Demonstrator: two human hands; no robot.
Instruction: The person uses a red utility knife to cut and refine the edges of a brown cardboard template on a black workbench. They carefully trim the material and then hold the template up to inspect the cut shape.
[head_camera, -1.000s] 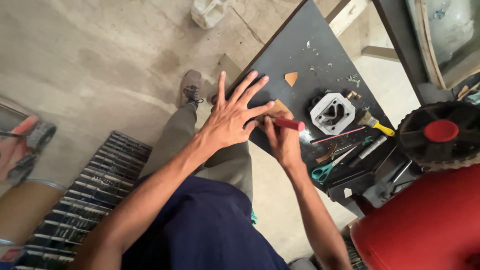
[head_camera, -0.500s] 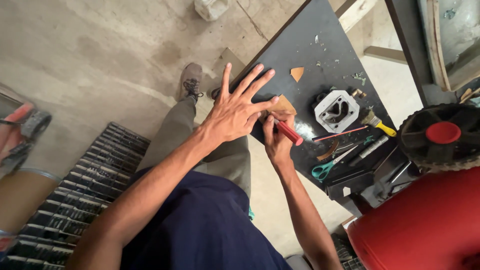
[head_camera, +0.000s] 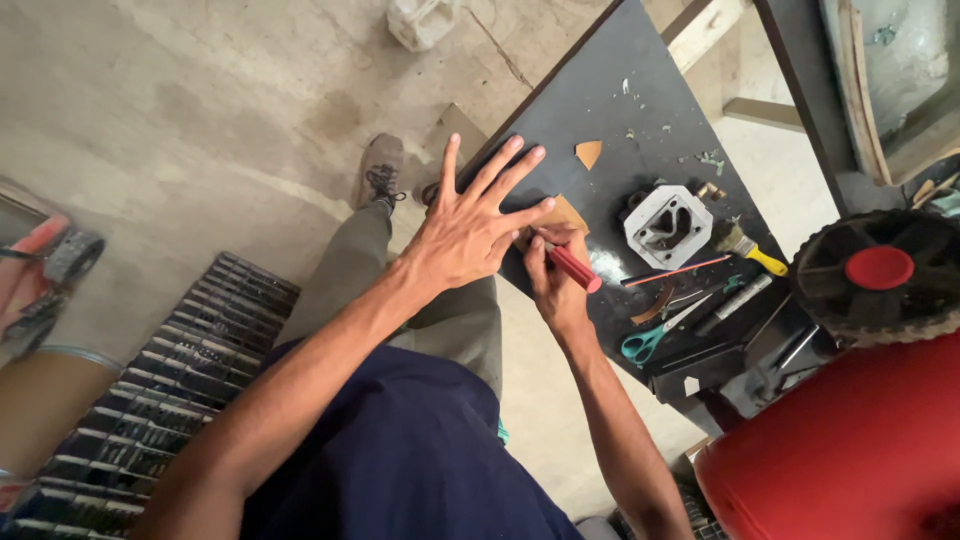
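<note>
In the head view, the person's left hand (head_camera: 470, 235) lies flat with its fingers spread wide, pressing down on a tan, flat piece of cardboard-like sheet (head_camera: 566, 213) that sits near the edge of a dark, matte black tabletop (head_camera: 600, 100). Most of the sheet is hidden under the palm; only one corner shows beyond the fingertips. The right hand (head_camera: 555, 285) is curled closed around a red-handled tool (head_camera: 573, 268), whose tip meets the sheet just beside the left thumb; whether it is a blade or a marker cannot be told.

Farther along the tabletop, well apart from the hands, lies a small tan triangular offcut (head_camera: 588, 153). To the right of the sheet stands a white, squarish cast metal housing with a dark opening (head_camera: 668, 225). Just beside it lies a small brush with a yellow handle (head_camera: 750, 252). Below these lie a thin red rod (head_camera: 675, 272) and a pair of scissors with teal handles (head_camera: 655, 337), both near the right hand but not touching it.

At the right edge of the view a black ribbed round fan wheel with a red centre cap (head_camera: 880, 272) sits above a large red rounded tank (head_camera: 850, 450). On the grey concrete floor (head_camera: 200, 120) a black grille with parallel slats (head_camera: 150, 400) lies to the left of the person's legs.
</note>
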